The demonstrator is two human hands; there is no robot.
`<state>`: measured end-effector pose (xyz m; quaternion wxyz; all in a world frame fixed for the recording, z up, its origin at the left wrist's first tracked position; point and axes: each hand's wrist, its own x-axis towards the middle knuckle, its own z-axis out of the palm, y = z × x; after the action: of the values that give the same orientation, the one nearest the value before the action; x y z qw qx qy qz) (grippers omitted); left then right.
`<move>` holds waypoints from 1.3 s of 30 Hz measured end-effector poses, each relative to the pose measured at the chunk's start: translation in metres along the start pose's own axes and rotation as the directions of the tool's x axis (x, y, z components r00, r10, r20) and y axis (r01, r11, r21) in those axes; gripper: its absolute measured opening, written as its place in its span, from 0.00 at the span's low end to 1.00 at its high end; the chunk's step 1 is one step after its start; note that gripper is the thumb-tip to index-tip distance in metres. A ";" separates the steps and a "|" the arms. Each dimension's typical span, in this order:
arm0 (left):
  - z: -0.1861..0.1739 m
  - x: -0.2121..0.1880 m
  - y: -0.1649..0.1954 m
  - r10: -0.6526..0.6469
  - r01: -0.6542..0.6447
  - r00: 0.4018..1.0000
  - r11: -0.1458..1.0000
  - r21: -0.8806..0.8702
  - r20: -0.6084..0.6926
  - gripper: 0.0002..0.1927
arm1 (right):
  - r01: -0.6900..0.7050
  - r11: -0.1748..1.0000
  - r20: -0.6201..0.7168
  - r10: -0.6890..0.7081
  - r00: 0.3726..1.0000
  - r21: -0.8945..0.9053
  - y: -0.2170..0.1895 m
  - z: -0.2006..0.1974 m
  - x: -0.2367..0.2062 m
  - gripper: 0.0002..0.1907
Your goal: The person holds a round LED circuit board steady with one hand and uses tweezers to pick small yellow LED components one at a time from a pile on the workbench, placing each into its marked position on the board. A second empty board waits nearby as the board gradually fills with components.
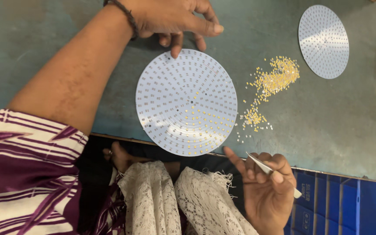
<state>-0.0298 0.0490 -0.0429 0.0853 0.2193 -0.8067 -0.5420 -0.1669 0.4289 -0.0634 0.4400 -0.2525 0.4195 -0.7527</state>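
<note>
Round LED board [186, 102] frame centre, no long axis. Left hand [172, 19] at its top edge, fingertips spread on rim. Right hand [268, 185] lower right, nearer the loose chips [271, 85], pinching tweezers [268, 167]

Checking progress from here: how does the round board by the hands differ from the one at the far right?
The near board carries yellow chips on its lower right part; the far board shows none. The left hand touches the near board's edge; the far board lies untouched. The near board overhangs the table edge; the far one lies fully on it. Both are white discs.
</note>
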 end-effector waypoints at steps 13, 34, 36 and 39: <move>-0.070 -0.047 -0.027 -0.280 0.317 0.917 0.944 0.092 -0.285 0.35 | -0.142 0.976 0.167 0.115 0.979 0.163 0.050 0.051 0.030 0.11; -0.001 0.009 0.009 -0.149 0.157 0.986 0.980 -0.120 0.075 0.29 | -0.057 0.928 0.400 0.214 0.891 -0.369 -0.007 -0.084 0.116 0.16; -0.005 0.007 0.008 -0.156 0.167 0.984 0.977 -0.135 0.085 0.28 | -0.077 0.933 0.145 0.135 0.980 -0.351 -0.014 -0.088 0.149 0.15; -0.009 0.010 0.007 -0.184 0.195 0.979 0.970 -0.142 0.086 0.28 | 0.093 0.972 0.155 -0.060 0.986 -0.218 -0.045 -0.103 0.188 0.15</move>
<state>-0.0368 0.0393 -0.0339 0.0200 0.2685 -0.7416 -0.6144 -0.3556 0.3181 -0.0764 0.4091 -0.3712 0.4581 -0.6963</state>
